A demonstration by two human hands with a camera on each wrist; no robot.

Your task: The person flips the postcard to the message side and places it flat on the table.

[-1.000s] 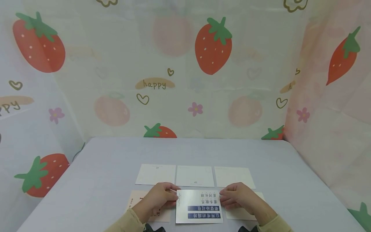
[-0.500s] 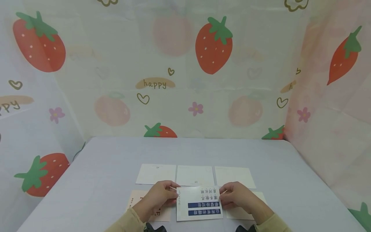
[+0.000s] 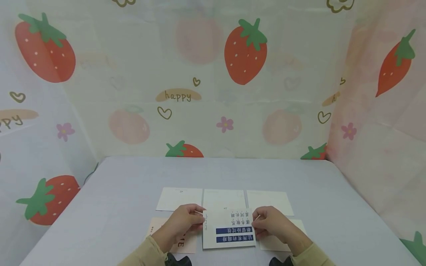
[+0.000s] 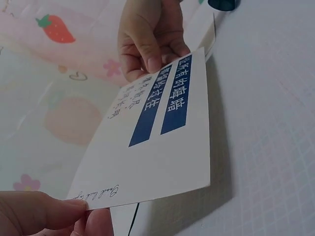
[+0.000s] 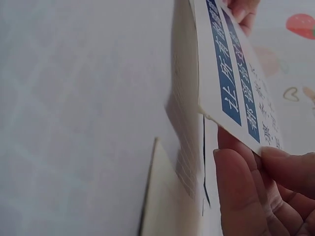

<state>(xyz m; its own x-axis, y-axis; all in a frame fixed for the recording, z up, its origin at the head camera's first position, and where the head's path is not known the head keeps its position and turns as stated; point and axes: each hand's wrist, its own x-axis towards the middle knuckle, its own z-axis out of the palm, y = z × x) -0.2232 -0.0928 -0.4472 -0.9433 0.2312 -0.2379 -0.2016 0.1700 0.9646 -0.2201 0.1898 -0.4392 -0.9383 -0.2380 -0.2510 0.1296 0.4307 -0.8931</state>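
A white card [image 3: 229, 229] printed with dark characters and two blue text bands is raised off the table in the head view. My left hand [image 3: 181, 223] pinches its left edge between thumb and fingers. On the opposite side, my right hand [image 3: 276, 225] pinches the right edge. The left wrist view shows the card's printed face [image 4: 162, 162], tilted, with a line of small script near the left thumb. From the right wrist, the right thumb [image 5: 285, 164] presses near a corner, and a shadow falls on the table below the card.
Three whitish cards lie in a row beyond the hands: left [image 3: 176, 199], middle [image 3: 221, 197] and right [image 3: 269, 199]. A pinkish card [image 3: 189, 245] lies partly under my left arm, a cream card [image 3: 274, 244] under my right. Strawberry-print cloth [image 3: 213, 111] walls the white table [image 3: 213, 171].
Both hands have lifted the card slightly, and it has moved up and away from me, now overlapping the far middle card in view. The cards on the table have not moved.
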